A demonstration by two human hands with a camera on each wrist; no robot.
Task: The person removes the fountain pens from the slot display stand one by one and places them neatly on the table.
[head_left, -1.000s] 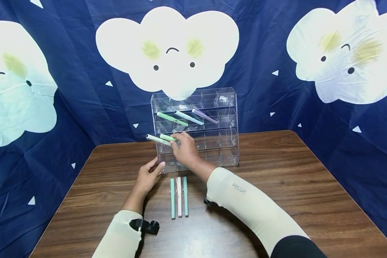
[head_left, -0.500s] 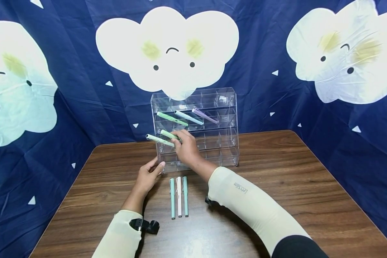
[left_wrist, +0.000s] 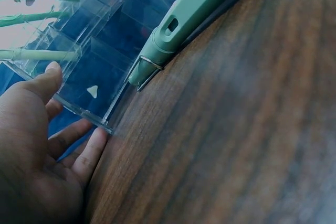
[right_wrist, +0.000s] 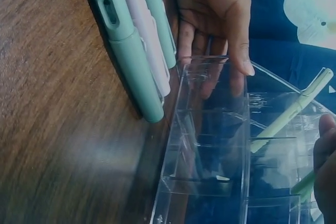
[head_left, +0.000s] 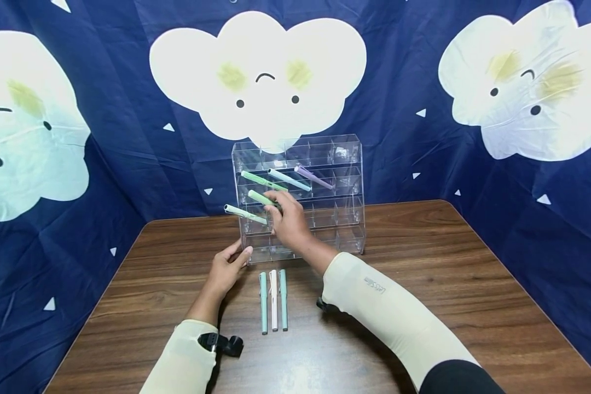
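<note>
A clear acrylic rack [head_left: 349, 210] with stepped, divided tiers stands on the table. My right hand [head_left: 291, 221] pinches a light green pen [head_left: 260, 197] in front of the third tier from the top; its lower end is hidden by the fingers. Just left of it, a pale green pen [head_left: 245, 213] leans in that tier. My left hand [head_left: 226, 271] rests at the rack's lower left corner, thumb at the front edge and relaxed fingers along the side, as the left wrist view shows. Above, a green pen [head_left: 263, 180], a light blue pen [head_left: 289, 179] and a purple pen [head_left: 313, 177] lean in the second tier.
Two teal pens [head_left: 263, 303] [head_left: 283, 301] and a pale pink pen [head_left: 274, 301] lie side by side on the wooden table [head_left: 423, 262], in front of the rack. A blue cloth [head_left: 394, 65] with white clouds hangs behind and at both sides.
My right hand has shifted a little right, and its light green pen has moved up and tilted more steeply. The left hand and the pens on the table have stayed put.
</note>
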